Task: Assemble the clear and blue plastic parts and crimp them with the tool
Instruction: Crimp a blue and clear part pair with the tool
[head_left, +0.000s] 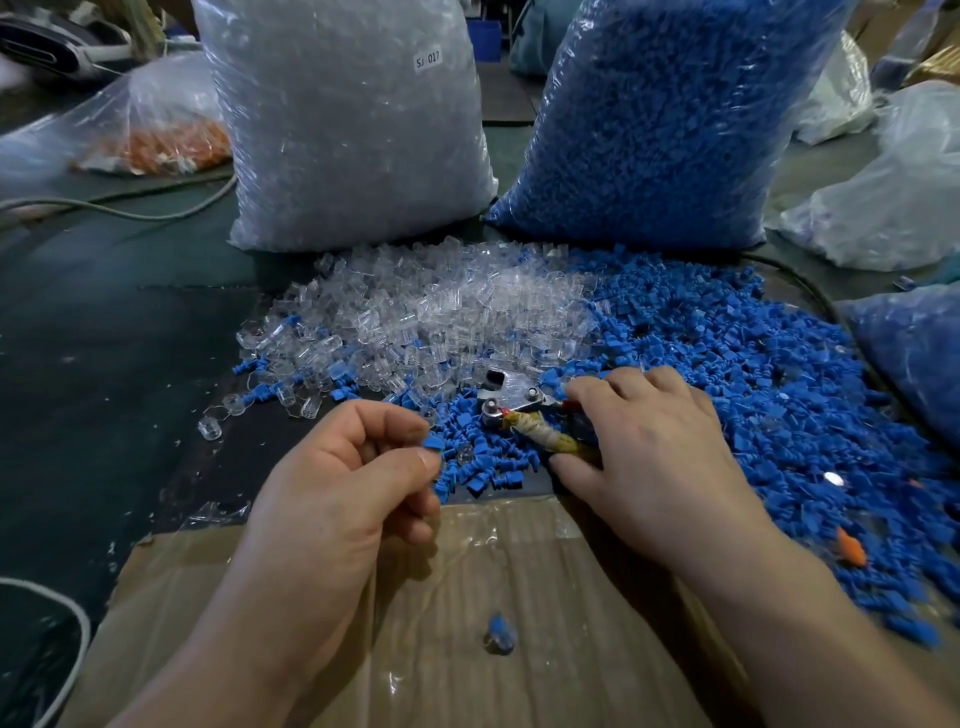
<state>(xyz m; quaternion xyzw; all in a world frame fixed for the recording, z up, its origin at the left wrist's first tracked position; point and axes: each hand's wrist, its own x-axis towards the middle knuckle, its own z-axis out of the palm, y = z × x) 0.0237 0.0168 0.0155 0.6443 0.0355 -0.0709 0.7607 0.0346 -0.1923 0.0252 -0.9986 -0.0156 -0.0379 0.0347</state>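
Dark green matting covers the worktop (104, 338), scuffed and dotted with pale plastic crumbs. A flattened sheet of cardboard (545, 582), partly glazed with clear tape, lies at the bottom centre of the frame. On it sits one small piece (500, 634), blue inside clear.

Above the cardboard, in the middle of the frame, a heap of clear parts (441, 312) spreads out. A wider heap of blue parts (753, 374) runs down the right side, and the two mix where they meet. A lone orange piece (852, 551) lies among the blue at lower right.

Behind the heaps stand two tall plastic sacks. The sack of clear parts (353, 119) at upper centre carries a small white label, and the sack of blue parts (665, 114) leans just right of it. A thinner bag of orange parts (166, 140) slumps at upper left, with a grey cable (130, 210) trailing below it. Pale crumpled bags (883, 197) crowd the upper right, and another blue-filled bag (914, 353) shows at the right edge.

The left hand (337, 483), in the lower centre, pinches a blue part (432, 443) between thumb and forefinger, with the other fingers curled in.

The right hand (654, 457) lies over the tool (524, 415) where the heaps meet. Its fingers curl across the handles and its thumb presses the tape-wrapped one. The metal head of the tool points to the left.
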